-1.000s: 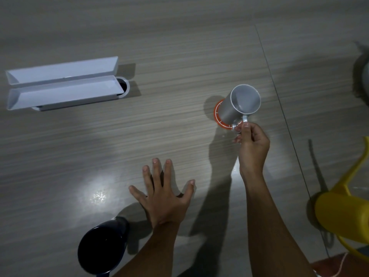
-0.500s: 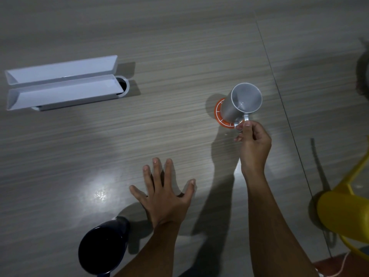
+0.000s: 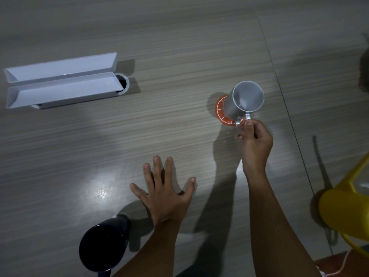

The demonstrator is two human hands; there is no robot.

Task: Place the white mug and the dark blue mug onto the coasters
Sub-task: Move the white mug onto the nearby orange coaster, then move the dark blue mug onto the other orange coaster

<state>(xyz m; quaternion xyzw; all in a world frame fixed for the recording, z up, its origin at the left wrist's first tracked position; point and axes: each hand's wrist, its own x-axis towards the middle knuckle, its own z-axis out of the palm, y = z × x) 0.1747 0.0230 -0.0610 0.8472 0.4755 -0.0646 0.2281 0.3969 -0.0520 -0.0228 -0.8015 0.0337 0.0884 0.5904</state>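
My left hand [image 3: 166, 196] lies flat on the wooden table [image 3: 179, 47], which also has an orange coaster [image 3: 220, 111] under my white mug [image 3: 242, 101], a dark blue mug [image 3: 103, 247] near me, and a white box [image 3: 61, 84] far off.

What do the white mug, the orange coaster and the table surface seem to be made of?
White mug: probably glazed ceramic; smooth walls with a small glint inside. Enamel or plastic cannot be ruled out.
Orange coaster: looks like matte plastic or silicone; flat colour, white radial lines, no shine.
Table: wood-grain laminate or veneer, semi-gloss; fine parallel streaks and a bright lamp reflection.
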